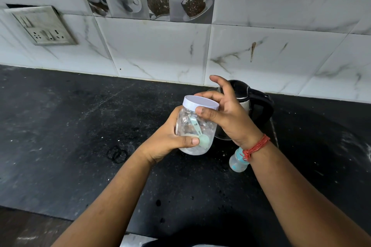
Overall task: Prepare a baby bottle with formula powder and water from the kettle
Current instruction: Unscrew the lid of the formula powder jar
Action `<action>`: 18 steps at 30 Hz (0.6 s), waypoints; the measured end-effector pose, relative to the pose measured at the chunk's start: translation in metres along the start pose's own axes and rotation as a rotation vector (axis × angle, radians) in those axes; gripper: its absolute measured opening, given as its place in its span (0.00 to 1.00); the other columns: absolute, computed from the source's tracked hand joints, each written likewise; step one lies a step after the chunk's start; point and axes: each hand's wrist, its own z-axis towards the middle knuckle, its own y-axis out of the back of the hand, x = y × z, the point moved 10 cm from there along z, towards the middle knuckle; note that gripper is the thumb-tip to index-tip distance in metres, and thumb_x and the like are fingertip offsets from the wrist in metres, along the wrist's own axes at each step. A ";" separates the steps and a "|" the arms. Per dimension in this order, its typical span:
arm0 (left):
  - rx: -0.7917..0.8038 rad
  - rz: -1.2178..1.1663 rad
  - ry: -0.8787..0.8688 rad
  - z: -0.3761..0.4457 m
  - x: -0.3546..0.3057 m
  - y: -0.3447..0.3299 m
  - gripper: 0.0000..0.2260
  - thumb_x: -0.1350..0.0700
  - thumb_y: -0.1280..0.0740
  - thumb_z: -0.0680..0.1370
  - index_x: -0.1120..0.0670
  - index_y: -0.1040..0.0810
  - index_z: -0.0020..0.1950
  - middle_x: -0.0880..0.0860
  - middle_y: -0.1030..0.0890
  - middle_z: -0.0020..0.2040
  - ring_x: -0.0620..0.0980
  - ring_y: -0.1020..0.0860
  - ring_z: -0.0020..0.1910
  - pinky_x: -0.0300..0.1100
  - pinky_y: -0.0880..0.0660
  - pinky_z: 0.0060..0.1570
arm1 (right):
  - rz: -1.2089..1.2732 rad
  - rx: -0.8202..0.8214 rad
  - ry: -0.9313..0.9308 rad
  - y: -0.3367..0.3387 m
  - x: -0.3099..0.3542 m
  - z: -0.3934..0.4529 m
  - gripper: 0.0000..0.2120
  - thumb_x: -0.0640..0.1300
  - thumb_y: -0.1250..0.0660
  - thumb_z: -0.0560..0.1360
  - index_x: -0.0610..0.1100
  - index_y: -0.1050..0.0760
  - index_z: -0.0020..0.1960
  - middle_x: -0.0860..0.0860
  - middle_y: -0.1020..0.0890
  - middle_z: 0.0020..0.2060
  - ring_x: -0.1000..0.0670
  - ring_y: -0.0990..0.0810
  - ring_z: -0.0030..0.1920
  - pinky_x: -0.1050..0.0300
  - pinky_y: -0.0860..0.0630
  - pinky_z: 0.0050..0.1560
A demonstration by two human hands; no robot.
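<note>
my left hand [168, 142] grips jar [195, 126] body; right hand [224, 110] pinches lid [200, 102] | kettle [253, 106] 2 o'clock; bottle [237, 161] 4 o'clock

Clear jar [195, 132] tilted, white lid [200, 102] on, green scoop [200, 136] inside, kettle [251, 106] behind, baby bottle [237, 161] upright nearby

Our right wrist [249, 142] covers the baby bottle's [237, 161] top, and our right hand [226, 114] hides most of the kettle [259, 106]. How much powder sits inside the jar [197, 130], we cannot tell.
</note>
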 end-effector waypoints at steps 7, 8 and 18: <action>0.057 0.013 0.019 -0.004 0.003 0.000 0.49 0.43 0.14 0.60 0.49 0.35 0.75 0.52 0.20 0.67 0.53 0.21 0.67 0.47 0.23 0.62 | 0.246 -0.114 0.009 0.013 0.000 -0.003 0.38 0.51 0.21 0.67 0.47 0.34 0.72 0.48 0.16 0.55 0.44 0.19 0.62 0.48 0.23 0.64; 0.049 0.012 0.017 -0.004 0.004 0.001 0.49 0.43 0.14 0.60 0.49 0.35 0.75 0.51 0.20 0.66 0.52 0.21 0.67 0.46 0.22 0.62 | 0.264 -0.147 0.022 0.018 0.003 -0.002 0.38 0.54 0.20 0.66 0.47 0.31 0.70 0.48 0.16 0.56 0.41 0.20 0.63 0.45 0.25 0.67; -0.318 0.133 -0.047 -0.012 0.045 0.067 0.44 0.62 0.19 0.67 0.49 0.36 0.78 0.47 0.23 0.71 0.46 0.24 0.70 0.44 0.24 0.67 | 0.112 -0.429 -0.282 0.035 -0.066 -0.032 0.19 0.60 0.43 0.83 0.48 0.25 0.61 0.41 0.18 0.54 0.41 0.13 0.38 0.45 0.15 0.41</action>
